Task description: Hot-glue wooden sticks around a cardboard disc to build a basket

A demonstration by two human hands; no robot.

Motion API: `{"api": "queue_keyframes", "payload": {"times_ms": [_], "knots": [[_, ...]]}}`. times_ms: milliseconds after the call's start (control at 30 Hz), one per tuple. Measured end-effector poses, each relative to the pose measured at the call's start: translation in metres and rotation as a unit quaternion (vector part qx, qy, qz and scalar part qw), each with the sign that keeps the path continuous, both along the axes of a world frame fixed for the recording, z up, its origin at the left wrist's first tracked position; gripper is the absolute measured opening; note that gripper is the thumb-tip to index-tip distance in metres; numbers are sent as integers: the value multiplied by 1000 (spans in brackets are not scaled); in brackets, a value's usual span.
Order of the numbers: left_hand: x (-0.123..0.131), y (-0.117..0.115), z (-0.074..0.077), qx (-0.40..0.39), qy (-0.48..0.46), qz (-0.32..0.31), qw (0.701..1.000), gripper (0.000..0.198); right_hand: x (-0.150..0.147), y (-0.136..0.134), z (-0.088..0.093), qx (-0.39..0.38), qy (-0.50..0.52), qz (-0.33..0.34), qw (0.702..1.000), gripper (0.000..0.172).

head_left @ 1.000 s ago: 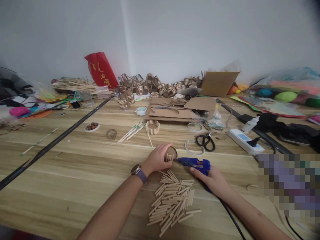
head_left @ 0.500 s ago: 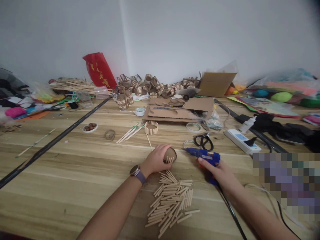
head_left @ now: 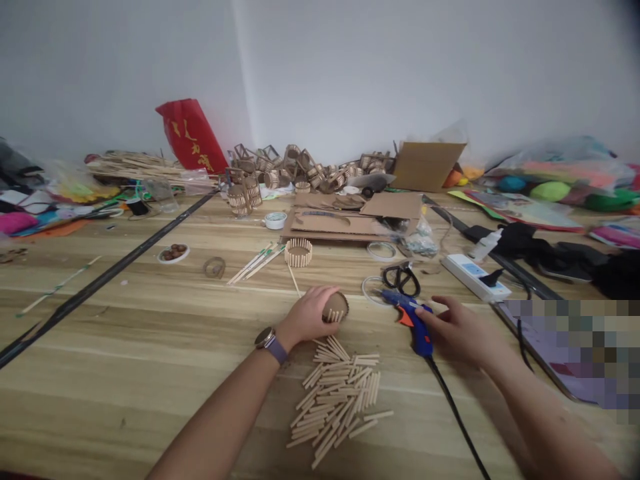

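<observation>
My left hand (head_left: 307,315) is curled around a small round cardboard piece (head_left: 336,307) with a few short sticks stuck to its edge, held on its side on the wooden table (head_left: 150,347). To the right, my right hand (head_left: 457,329) grips the handle of a blue hot glue gun (head_left: 411,317) with an orange trigger. Its nozzle points left and away toward the scissors (head_left: 401,277). A black cord (head_left: 453,417) runs from the gun toward me. A pile of short wooden sticks (head_left: 337,397) lies just in front of both hands.
A finished ring of sticks (head_left: 299,253) and long skewers (head_left: 255,263) lie beyond my left hand. Cardboard sheets (head_left: 345,223), a white power strip (head_left: 475,277), a small dish of brown beads (head_left: 173,253), a red bag (head_left: 193,137) and many stick baskets (head_left: 295,167) fill the back.
My right hand has drawn the glue gun away from the cardboard piece, to the right, and tipped it down toward the table. My left hand has stayed on the piece.
</observation>
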State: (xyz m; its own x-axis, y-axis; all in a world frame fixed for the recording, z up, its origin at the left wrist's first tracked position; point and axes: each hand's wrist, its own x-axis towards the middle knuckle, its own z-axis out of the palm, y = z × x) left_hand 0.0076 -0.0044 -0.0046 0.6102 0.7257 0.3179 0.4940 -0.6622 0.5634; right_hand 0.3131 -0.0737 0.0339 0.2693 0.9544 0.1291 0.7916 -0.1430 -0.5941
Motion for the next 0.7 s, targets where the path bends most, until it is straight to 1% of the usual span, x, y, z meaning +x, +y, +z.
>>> {"api": "queue_keyframes", "payload": {"times_ms": [67,100,133,167,200,233,267,300,367,433,567,700], "knots": [[0,0,0,1,1,-1,1000,70,-4,-4,9,33,-166,-13,985,44],[0,0,0,0,1,-1,1000,70,-10,-6,14,49,-213,1,976,38],[0,1,0,-1,1,-1,1000,70,-19,-8,19,62,-232,48,970,31],[0,1,0,-2,1,-1,1000,70,-30,-10,23,63,-224,116,966,25],[0,1,0,-3,1,-1,1000,70,-42,-12,25,50,-200,201,958,21],[0,1,0,-4,3,-1,1000,70,-56,-14,26,34,-181,286,940,20],[0,1,0,-4,4,-1,1000,70,-69,-16,25,18,-172,352,920,21],[0,1,0,-4,6,-1,1000,70,-81,-18,23,-1,-177,390,904,22],[0,1,0,-2,8,0,1000,70,-99,-22,15,-16,-210,407,889,23],[0,1,0,-2,8,1,1000,70,-109,-26,7,-24,-246,407,880,25],[1,1,2,-6,10,-5,1000,71,-113,-31,-4,-26,-300,392,869,28],[1,1,3,-2,11,-7,1000,71,-116,-35,-6,-30,-343,373,862,25]]}}
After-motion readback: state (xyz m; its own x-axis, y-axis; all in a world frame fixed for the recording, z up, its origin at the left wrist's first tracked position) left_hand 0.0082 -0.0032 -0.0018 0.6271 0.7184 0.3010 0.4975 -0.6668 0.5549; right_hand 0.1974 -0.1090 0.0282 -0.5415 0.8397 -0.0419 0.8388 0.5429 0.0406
